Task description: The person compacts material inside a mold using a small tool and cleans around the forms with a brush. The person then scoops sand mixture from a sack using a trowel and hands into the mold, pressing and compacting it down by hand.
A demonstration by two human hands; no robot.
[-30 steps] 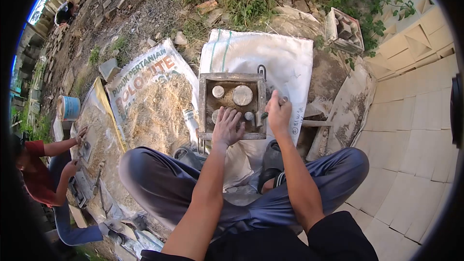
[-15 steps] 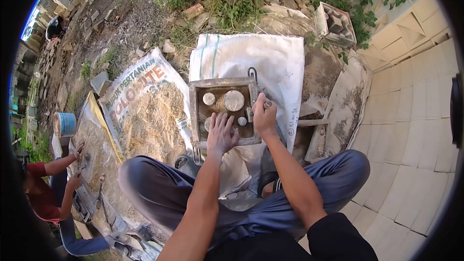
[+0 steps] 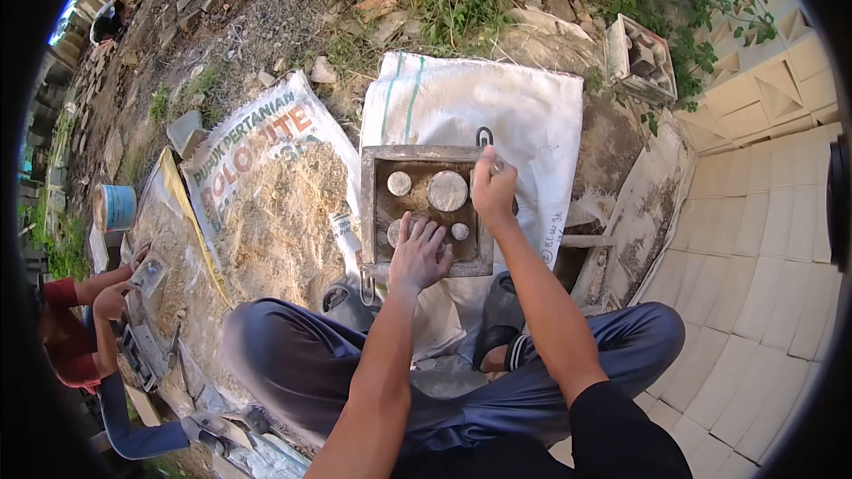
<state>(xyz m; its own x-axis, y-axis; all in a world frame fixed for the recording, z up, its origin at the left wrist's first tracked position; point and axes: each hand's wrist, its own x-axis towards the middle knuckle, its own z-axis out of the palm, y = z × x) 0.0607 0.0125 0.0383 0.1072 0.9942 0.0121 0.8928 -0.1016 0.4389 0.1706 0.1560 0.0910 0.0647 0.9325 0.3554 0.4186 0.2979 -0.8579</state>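
A square frame box [image 3: 367, 200] of worn, dusty material sits before me, with wire loops at two corners. Inside it stand round pale discs: a large one [image 3: 447, 191], a medium one [image 3: 399, 183] and a small one [image 3: 460, 231]. My left hand [image 3: 421, 253] lies in the box's lower part with fingers spread, partly covering another disc. At the box's upper right edge, my right hand [image 3: 494, 186] is closed in a fist. A bit of something metallic shows at its top, but the fingers hide what it is.
Under the box lies a white woven sack [image 3: 479, 98]. A printed sack [image 3: 248, 146] with sandy powder is to the left. Beyond it a co-worker [image 3: 75, 328] in red handles a flat piece [image 3: 148, 275]. A blue-white bucket [image 3: 118, 207], a stone-filled crate [image 3: 641, 58] and stacked pale blocks [image 3: 745, 257] stand around.
My right hand has moved up along the box's right side, still closed. My left hand stays in the box with a small shift. The whole view has shifted slightly.
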